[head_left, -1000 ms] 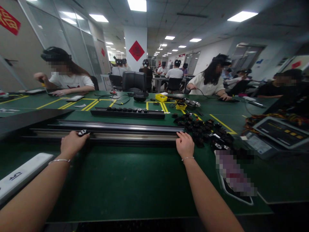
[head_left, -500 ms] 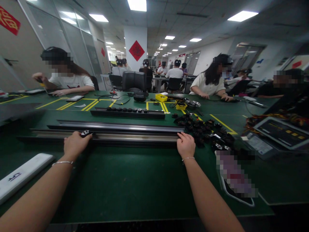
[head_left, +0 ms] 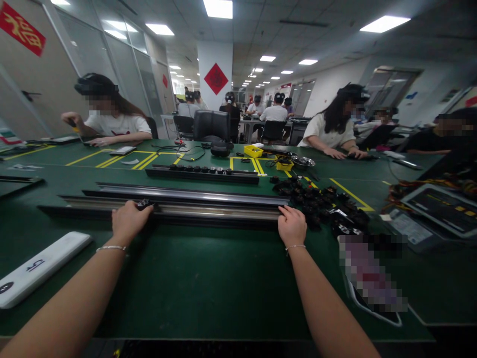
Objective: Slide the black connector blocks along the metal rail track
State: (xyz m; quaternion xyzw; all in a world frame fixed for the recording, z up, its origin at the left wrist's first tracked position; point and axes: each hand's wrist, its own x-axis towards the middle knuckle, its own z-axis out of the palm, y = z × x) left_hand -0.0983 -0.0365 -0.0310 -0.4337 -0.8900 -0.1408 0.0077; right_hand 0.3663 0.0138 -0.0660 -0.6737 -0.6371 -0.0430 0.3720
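Observation:
A long black and silver metal rail [head_left: 208, 206] lies across the green table [head_left: 208, 278] in front of me. My left hand [head_left: 128, 221] is closed on a small black part [head_left: 143, 204] and presses it against the rail near its middle left. My right hand [head_left: 291, 224] grips the rail's right end, fingers curled over its edge. A heap of small black parts [head_left: 320, 204] lies just right of my right hand.
A second black strip with knobs [head_left: 201, 174] lies behind the rail. A white flat bar [head_left: 40, 266] sits at the left, a blurred card [head_left: 367, 273] and a scale [head_left: 436, 209] at the right. Yellow bins [head_left: 253, 150] and several seated people are beyond.
My left hand and the small part have slid a little to the right along the rail. The view has shifted slightly; my right hand stays on the rail's end.

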